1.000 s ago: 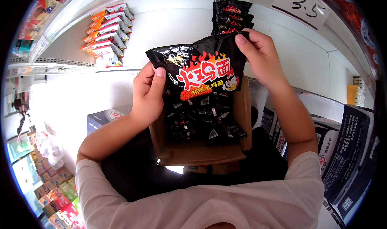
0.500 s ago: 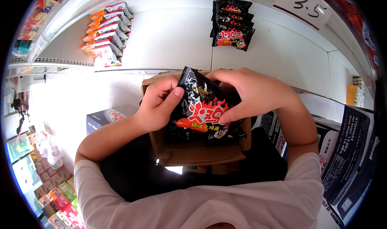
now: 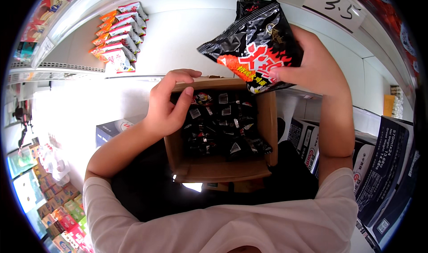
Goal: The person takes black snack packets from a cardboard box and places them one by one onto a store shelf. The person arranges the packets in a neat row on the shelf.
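The black packet (image 3: 256, 48) is gripped along its right side by the right hand (image 3: 314, 61), thumb across the front, other fingers hidden behind. The left hand (image 3: 166, 104) holds nothing I can see, its fingers loosely curled, thumb apart, by the cardboard box (image 3: 220, 169). The held packet tilts beyond the box, before the white shelf (image 3: 189, 41).
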Motion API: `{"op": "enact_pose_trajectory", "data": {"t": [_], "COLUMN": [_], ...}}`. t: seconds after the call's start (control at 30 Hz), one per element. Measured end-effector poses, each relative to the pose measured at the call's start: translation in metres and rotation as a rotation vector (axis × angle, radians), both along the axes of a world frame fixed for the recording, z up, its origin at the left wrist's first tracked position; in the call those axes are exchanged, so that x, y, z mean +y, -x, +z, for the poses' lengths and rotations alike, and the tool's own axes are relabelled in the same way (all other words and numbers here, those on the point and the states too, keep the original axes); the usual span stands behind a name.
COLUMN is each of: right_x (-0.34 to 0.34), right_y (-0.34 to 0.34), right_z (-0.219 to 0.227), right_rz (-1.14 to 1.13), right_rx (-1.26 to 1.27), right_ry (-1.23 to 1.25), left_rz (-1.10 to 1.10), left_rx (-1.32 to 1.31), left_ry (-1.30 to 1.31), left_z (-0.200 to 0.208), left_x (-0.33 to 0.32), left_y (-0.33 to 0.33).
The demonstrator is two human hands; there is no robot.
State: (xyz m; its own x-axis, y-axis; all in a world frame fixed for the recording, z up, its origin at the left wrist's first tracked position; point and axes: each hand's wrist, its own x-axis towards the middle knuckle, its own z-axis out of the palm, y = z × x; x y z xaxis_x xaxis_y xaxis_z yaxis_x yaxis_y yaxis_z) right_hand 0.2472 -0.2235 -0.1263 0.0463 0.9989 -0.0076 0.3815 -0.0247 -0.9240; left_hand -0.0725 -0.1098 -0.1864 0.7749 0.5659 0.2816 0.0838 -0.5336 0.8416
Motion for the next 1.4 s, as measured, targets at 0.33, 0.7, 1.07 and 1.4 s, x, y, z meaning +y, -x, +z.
{"op": "enact_pose_trajectory", "data": {"t": [0.33, 0.7, 1.07, 1.4], "right_x": [0.028, 0.073, 0.075, 0.06], "right_y": [-0.041, -0.053, -0.064, -0.049], "right_z": [-0.048, -0.175, -0.21, -0.201], "right_rz": [-0.271, 0.017, 0.051, -0.138], "right_rx": [-0.658, -0.947, -1.082, -1.202], "right_ry": [0.043, 0.296, 0.056, -0.122], "left_rz": [-0.148, -0.141, -0.076, -0.309], "left_rx": [0.433, 0.404, 0.231, 0.338], "left_ry": [-0.434, -0.379, -0.571, -0.519], "left_z": [-0.016, -0.031, -0.03, -0.017], "left_x": [0.003, 0.008, 0.008, -0.006], "left_y": [0.002, 0.002, -0.002, 0.008]}}
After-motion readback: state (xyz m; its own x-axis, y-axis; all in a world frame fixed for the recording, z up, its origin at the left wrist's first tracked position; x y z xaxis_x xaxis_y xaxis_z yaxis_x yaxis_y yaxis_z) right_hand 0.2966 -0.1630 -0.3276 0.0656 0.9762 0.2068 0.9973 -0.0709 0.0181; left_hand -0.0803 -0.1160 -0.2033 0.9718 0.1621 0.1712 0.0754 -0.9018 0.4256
